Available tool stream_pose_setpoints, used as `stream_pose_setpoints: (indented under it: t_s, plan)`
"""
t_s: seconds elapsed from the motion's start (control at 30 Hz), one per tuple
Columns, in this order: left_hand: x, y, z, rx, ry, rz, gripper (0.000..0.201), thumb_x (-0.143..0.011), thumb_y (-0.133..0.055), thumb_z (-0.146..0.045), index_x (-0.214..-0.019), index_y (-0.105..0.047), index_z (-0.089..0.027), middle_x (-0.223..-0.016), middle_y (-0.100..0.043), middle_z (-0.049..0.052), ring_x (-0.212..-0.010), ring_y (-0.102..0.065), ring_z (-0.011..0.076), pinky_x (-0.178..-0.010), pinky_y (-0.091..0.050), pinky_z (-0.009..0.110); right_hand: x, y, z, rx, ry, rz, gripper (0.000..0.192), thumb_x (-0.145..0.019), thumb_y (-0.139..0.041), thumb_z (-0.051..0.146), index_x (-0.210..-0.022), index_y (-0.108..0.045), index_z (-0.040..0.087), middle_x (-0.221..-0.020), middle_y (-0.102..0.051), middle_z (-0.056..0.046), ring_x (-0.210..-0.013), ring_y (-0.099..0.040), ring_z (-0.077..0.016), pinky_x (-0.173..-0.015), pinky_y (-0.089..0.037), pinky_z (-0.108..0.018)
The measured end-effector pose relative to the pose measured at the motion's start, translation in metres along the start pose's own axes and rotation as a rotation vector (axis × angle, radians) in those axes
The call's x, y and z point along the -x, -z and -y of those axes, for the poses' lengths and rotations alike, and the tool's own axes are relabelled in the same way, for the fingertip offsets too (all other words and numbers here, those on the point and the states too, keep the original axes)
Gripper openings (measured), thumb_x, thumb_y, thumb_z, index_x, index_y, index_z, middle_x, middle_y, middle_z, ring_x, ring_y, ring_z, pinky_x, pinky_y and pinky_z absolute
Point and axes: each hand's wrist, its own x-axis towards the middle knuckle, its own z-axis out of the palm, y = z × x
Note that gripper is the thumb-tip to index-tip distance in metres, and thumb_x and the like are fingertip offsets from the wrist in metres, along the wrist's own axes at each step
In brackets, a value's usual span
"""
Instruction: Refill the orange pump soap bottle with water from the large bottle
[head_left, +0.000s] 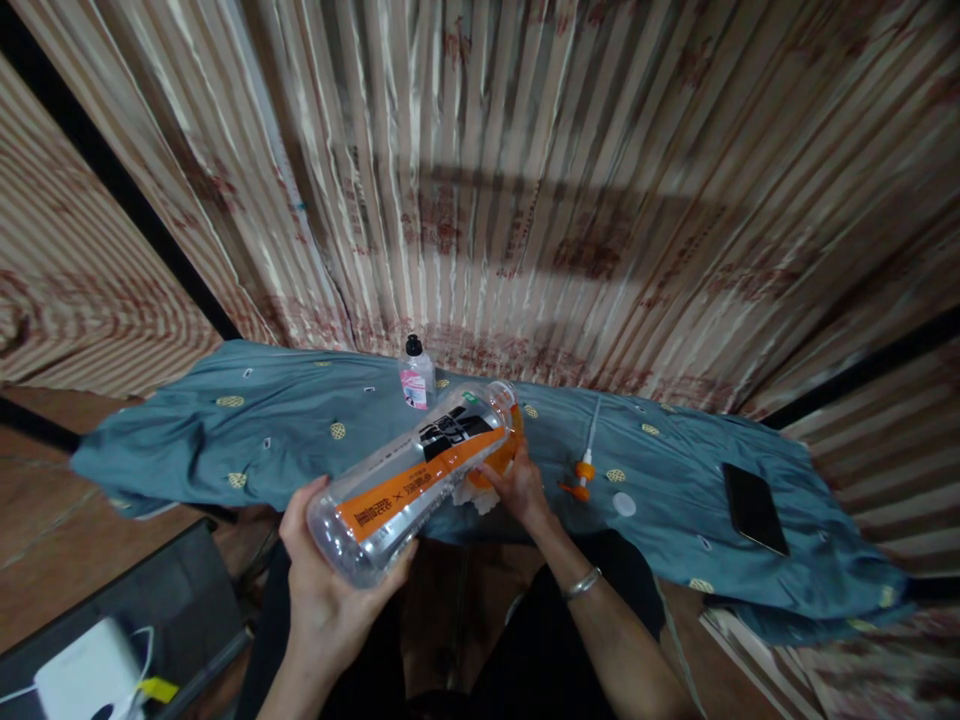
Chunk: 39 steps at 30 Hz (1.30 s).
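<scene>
My left hand [326,600] is wrapped round the base of a large clear plastic bottle [397,490] with an orange and silver label. The bottle is tilted, its neck up and to the right, and I cannot make out any liquid in it. Close by the neck, my right hand [521,490] is closed round an orange bottle [504,455], mostly hidden behind the clear one and the fingers. Something white and crumpled, like tissue [475,495], shows under the right hand. An orange pump head [581,475] with a long pale tube lies to the right of that hand.
A small clear bottle with a black cap [414,375] stands at the back of the cloth-covered table [300,450]. A white disc [624,503] and a dark phone [754,507] lie rightward. A white device [90,670] with a cable rests lower left. Curtains hang behind.
</scene>
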Motion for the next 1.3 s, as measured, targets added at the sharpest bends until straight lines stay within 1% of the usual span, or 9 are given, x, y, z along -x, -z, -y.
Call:
stream_pose_setpoints:
  t_s: [0.13, 0.3, 0.4, 0.6, 0.77, 0.9, 1.1, 1.23, 1.3]
  plan:
    - [0.002, -0.005, -0.008, 0.011, 0.029, -0.060, 0.107, -0.074, -0.112, -0.062, -0.159, -0.056, -0.032, -0.138, -0.071, 0.008, -0.106, -0.083, 0.0270, -0.095, -0.078, 0.047, 0.000, -0.001, -0.002, -0.018, -0.005, 0.013, 0.072, -0.096, -0.094, 0.062, -0.148, -0.071, 0.019, -0.131, -0.095, -0.023, -0.125, -0.094, -0.0451, -0.105, -0.079, -0.056]
    - [0.007, -0.013, -0.021, 0.065, 0.082, -0.093, 0.107, -0.070, -0.114, -0.063, -0.156, -0.059, -0.032, -0.136, -0.072, 0.009, -0.107, -0.083, 0.0293, -0.095, -0.079, 0.049, 0.000, -0.001, 0.000, -0.018, -0.019, 0.019, 0.071, -0.095, -0.095, 0.060, -0.148, -0.071, 0.019, -0.132, -0.095, -0.023, -0.127, -0.094, -0.0462, -0.105, -0.079, -0.057]
    - [0.005, -0.008, -0.012, 0.050, 0.066, -0.101, 0.105, -0.072, -0.114, -0.060, -0.159, -0.061, -0.032, -0.137, -0.072, 0.008, -0.108, -0.083, 0.0283, -0.097, -0.078, 0.048, 0.001, -0.001, 0.001, -0.025, -0.031, 0.015, 0.069, -0.096, -0.094, 0.062, -0.145, -0.073, 0.019, -0.130, -0.095, -0.023, -0.125, -0.094, -0.0462, -0.104, -0.079, -0.056]
    - [0.000, 0.005, 0.009, -0.023, -0.005, -0.007, 0.111, -0.065, -0.116, -0.054, -0.157, -0.058, -0.031, -0.138, -0.071, 0.007, -0.107, -0.083, 0.0270, -0.093, -0.078, 0.046, 0.000, -0.003, -0.004, -0.059, -0.003, 0.012, 0.074, -0.096, -0.092, 0.067, -0.149, -0.071, 0.019, -0.132, -0.095, -0.021, -0.122, -0.095, -0.0441, -0.103, -0.079, -0.055]
    - [0.009, -0.007, -0.009, 0.004, 0.075, -0.085, 0.108, -0.074, -0.111, -0.065, -0.162, -0.058, -0.034, -0.142, -0.073, 0.010, -0.112, -0.083, 0.0311, -0.103, -0.077, 0.051, 0.001, -0.004, -0.007, -0.012, 0.005, -0.001, 0.071, -0.095, -0.095, 0.058, -0.150, -0.071, 0.019, -0.129, -0.095, -0.021, -0.121, -0.095, -0.0453, -0.100, -0.079, -0.055]
    - [0.010, -0.012, -0.018, 0.002, 0.108, -0.095, 0.110, -0.075, -0.109, -0.067, -0.164, -0.057, -0.030, -0.140, -0.074, 0.009, -0.110, -0.084, 0.0287, -0.103, -0.076, 0.049, 0.001, -0.005, -0.008, 0.004, -0.002, 0.008, 0.073, -0.094, -0.097, 0.055, -0.152, -0.070, 0.019, -0.130, -0.095, -0.020, -0.122, -0.095, -0.0451, -0.101, -0.079, -0.054]
    - [0.001, -0.002, -0.011, -0.023, -0.029, -0.006, 0.108, -0.065, -0.116, -0.054, -0.153, -0.059, -0.028, -0.129, -0.074, 0.007, -0.100, -0.084, 0.0273, -0.089, -0.078, 0.045, 0.001, -0.006, -0.007, -0.003, -0.005, -0.008, 0.073, -0.094, -0.097, 0.053, -0.151, -0.069, 0.018, -0.129, -0.095, -0.021, -0.120, -0.095, -0.0460, -0.099, -0.079, -0.055]
    - [0.000, 0.000, -0.006, -0.021, 0.011, -0.081, 0.107, -0.074, -0.111, -0.059, -0.162, -0.057, -0.027, -0.137, -0.074, 0.010, -0.108, -0.084, 0.0281, -0.099, -0.078, 0.048, 0.001, -0.005, -0.005, -0.007, -0.024, 0.007, 0.072, -0.092, -0.098, 0.052, -0.148, -0.071, 0.017, -0.128, -0.095, -0.022, -0.120, -0.095, -0.0469, -0.100, -0.079, -0.056]
    - [-0.001, 0.002, -0.003, -0.048, -0.038, -0.029, 0.108, -0.070, -0.113, -0.058, -0.158, -0.058, -0.028, -0.134, -0.073, 0.009, -0.104, -0.083, 0.0276, -0.093, -0.078, 0.047, 0.001, -0.005, -0.004, -0.010, -0.019, 0.004, 0.070, -0.093, -0.097, 0.054, -0.147, -0.072, 0.017, -0.125, -0.096, -0.021, -0.117, -0.095, -0.0462, -0.097, -0.079, -0.054]
